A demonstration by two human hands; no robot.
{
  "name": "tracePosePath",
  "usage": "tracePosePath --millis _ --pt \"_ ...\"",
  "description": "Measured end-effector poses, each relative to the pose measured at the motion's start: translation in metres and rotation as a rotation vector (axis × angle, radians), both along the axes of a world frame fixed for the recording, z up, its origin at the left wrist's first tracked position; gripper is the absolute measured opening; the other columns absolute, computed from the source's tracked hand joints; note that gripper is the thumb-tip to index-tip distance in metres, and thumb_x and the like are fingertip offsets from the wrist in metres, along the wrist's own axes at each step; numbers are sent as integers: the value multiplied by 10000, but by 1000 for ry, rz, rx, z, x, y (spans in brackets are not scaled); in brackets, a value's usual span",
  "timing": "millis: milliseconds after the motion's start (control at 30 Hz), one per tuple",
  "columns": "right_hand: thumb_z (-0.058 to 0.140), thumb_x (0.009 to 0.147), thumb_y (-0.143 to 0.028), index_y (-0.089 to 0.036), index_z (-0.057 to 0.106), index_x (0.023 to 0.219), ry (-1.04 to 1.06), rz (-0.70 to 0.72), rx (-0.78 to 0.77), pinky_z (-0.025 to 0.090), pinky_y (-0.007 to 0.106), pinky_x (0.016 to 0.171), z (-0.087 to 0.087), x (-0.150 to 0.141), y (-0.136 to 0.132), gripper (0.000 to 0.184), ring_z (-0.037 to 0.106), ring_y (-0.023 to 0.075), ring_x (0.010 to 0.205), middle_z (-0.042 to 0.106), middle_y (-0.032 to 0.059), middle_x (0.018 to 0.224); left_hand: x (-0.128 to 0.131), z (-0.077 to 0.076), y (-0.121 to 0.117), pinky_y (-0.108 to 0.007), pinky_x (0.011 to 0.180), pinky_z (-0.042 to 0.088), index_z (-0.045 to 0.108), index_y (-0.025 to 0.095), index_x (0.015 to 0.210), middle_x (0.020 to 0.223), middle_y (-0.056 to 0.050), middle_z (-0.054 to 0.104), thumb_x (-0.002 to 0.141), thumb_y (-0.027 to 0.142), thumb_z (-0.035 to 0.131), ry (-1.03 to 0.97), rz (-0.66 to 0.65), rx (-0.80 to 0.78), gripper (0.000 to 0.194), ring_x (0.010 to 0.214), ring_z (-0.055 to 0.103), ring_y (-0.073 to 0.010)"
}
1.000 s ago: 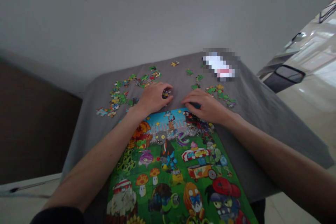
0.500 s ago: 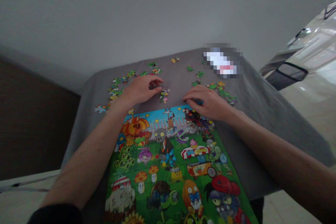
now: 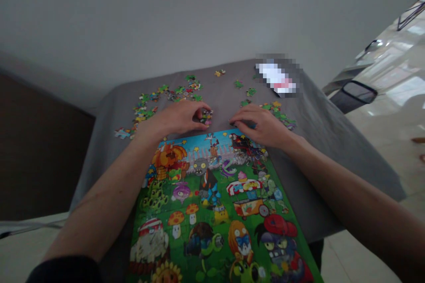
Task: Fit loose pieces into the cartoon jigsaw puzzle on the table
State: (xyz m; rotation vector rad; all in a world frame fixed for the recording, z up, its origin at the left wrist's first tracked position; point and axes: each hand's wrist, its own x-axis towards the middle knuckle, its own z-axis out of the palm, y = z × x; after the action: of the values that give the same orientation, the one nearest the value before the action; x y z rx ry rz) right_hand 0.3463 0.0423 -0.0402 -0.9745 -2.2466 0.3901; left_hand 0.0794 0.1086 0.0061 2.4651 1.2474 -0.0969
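Change: half a second ago our left hand point(image 3: 175, 116) was clear of the small joined jigsaw cluster point(image 3: 208, 117); now its fingers pinch that by both ends, so we have it back under control. It sits just beyond the top edge of the cartoon picture sheet point(image 3: 212, 214). Right hand point(image 3: 262, 127): fingertips near together by something dark; can't tell if gripped. Loose jigsaw pieces point(image 3: 142, 114) lie around on the cloth-covered tabletop point(image 3: 224, 97). Art looks like Plants vs. Zombies; no legible text.
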Motion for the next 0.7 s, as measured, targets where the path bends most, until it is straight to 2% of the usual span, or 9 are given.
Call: tracePosePath --millis 200,333,433,500,533,600,700 --pt "522 975 -213 -215 769 1026 -4 -2 -3 524 424 927 0 4 4 252 679 235 993 776 87 1014 -20 5 8 -321 646 465 700 228 1141 885 -58 729 730 536 731 5 46 -91 515 752 670 -228" --pt "525 969 -201 -207 763 1036 1 -14 -19 516 411 950 2 6 5 248 667 228 1016 770 91 1020 -31 23 3 -291 647 467 668 200 1122 837 -28 707 733 496 735 -31 31 -110 494 722 641 -195" --pt "525 968 -199 -207 763 1038 -1 -9 -20 508 408 962 3 6 5 249 666 221 1019 769 86 1028 -19 41 -16 -268 673 454 685 184 1074 859 -19 713 766 457 728 -81 -78 -51 414 750 632 -175" --pt "523 968 -201 -197 768 1035 2 -3 -8 509 410 957 3 6 5 254 666 223 1012 769 89 1021 -3 48 -31 -261 696 450 703 190 1038 901 -18 734 807 353 678 -60 -184 -111 283 764 638 -160" --pt "522 967 -200 -194 770 1033 4 -1 -2 510 413 955 2 6 5 257 667 226 1009 770 90 1015 7 49 -38 -260 726 449 710 197 1060 944 -16 743 852 296 626 -40 -223 -137 245 793 646 -152" --pt "524 962 -197 -190 773 1030 10 -5 7 513 417 948 2 6 6 258 668 230 1003 771 92 1007 23 47 -48 -252 695 426 732 202 1020 897 -5 747 851 279 644 12 -298 -172 206 753 642 -145" --pt "528 954 -191 -193 774 1020 12 -16 14 515 408 940 2 7 6 254 670 226 1001 774 87 1004 35 39 -54 -258 710 422 749 216 1045 915 -11 761 901 296 643 59 -326 -176 197 791 664 -161"
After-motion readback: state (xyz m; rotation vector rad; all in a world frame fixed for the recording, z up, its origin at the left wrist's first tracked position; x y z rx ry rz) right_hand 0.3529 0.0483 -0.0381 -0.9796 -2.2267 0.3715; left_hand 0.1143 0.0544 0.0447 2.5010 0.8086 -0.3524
